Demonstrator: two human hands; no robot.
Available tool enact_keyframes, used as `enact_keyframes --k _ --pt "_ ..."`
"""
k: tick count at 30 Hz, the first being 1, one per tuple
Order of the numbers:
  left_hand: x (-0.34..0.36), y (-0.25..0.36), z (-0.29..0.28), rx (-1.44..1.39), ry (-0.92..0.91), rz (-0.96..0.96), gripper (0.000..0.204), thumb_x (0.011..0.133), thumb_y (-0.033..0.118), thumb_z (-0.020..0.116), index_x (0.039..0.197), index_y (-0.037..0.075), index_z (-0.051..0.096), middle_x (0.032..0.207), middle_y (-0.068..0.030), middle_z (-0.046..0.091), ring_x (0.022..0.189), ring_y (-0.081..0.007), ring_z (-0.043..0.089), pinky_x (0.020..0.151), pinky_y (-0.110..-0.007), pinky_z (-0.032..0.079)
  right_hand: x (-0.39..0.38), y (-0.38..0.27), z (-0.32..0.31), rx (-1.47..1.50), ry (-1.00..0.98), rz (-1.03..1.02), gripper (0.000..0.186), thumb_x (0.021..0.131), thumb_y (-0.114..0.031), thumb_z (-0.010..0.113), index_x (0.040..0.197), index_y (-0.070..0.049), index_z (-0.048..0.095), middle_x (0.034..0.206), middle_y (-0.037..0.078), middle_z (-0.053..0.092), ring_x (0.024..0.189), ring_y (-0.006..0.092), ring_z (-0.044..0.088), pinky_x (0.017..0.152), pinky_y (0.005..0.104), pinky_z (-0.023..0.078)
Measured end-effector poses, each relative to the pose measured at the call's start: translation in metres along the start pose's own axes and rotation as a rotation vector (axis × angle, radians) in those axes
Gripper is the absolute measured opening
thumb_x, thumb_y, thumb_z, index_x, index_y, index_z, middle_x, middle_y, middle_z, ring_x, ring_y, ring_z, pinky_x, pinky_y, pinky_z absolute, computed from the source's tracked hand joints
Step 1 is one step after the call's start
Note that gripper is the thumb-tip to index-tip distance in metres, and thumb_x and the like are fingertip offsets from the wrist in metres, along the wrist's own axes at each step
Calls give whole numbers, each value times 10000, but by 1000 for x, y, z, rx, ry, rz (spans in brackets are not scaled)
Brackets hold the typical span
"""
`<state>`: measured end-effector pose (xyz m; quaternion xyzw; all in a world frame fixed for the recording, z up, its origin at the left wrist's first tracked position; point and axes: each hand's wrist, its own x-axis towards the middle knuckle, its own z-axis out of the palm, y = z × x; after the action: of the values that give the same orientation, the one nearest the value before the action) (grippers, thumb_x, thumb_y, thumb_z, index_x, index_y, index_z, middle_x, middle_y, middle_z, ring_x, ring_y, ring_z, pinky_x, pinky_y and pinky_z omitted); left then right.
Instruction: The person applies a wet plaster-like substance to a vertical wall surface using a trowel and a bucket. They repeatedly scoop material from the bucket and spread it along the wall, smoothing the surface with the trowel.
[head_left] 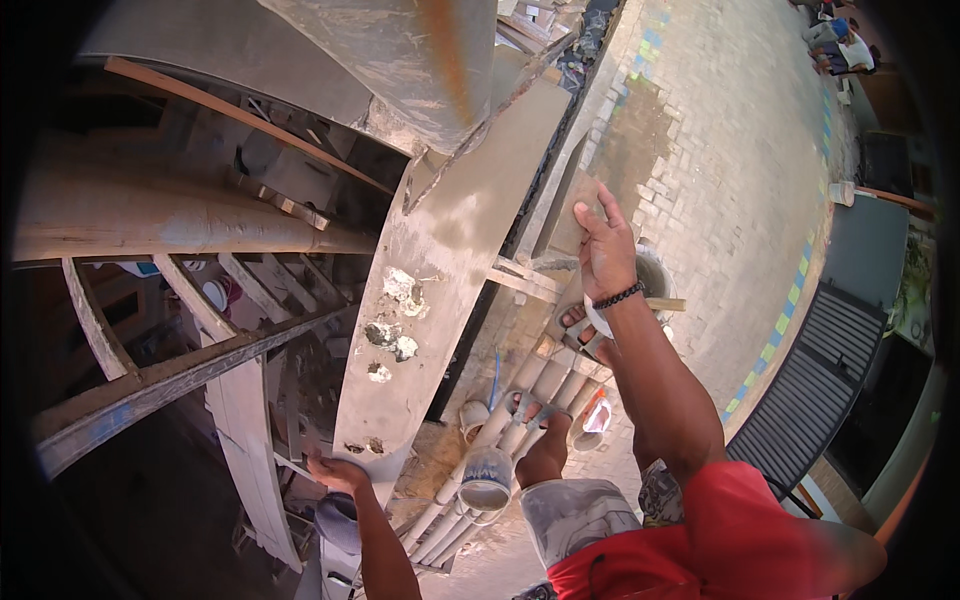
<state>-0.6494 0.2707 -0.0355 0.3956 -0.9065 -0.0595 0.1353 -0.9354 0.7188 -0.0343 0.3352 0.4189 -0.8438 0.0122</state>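
Observation:
Low at the left, my left hand (338,474) rests at the left edge of a grey plastered ledge (450,215), its fingers stretched out and nothing seen in them. White and dark patches of plaster (403,288) lie on the ledge's face. Farther to the right, my right hand (608,252) is raised beyond the ledge, wearing a dark beaded bracelet. Its thumb and fingers close on the edge of a flat grey-brown board (570,214), partly hidden by the hand. Behind the right wrist, a pale bucket (655,272) shows in part.
My feet (545,452) stand on bundled poles (470,500) above the ground. A bucket (486,478) hangs or stands beside them; I cannot tell which. A wooden frame (190,365) and a thick bamboo pole (190,215) lie left. Paving (740,180) and a slatted gate (815,360) are right.

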Motion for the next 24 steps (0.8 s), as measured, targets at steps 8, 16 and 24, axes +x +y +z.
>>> enact_keyframes --k 8,16,24 --pt "-4 -5 10 -17 -12 33 275 894 128 345 994 -24 550 970 -185 565 937 -356 505 841 -437 376 6 -10 -3 -271 -35 76 621 830 -102 605 1359 -6 295 1001 99 599 876 166 597 742 293 501" --pt "-2 -6 1 -50 -23 -61 240 882 75 363 1004 -6 554 973 -174 572 941 -358 500 838 -434 366 20 -90 -17 -1246 -21 -677 481 787 -126 582 1238 1 473 1054 220 601 972 330 593 831 372 455" --pt "-2 -14 11 -55 11 -13 258 883 93 367 1013 -5 567 973 -174 575 942 -360 498 839 -441 365 53 -110 30 -1649 -169 -902 446 782 -114 563 1213 -25 487 998 188 601 899 359 556 803 429 430"
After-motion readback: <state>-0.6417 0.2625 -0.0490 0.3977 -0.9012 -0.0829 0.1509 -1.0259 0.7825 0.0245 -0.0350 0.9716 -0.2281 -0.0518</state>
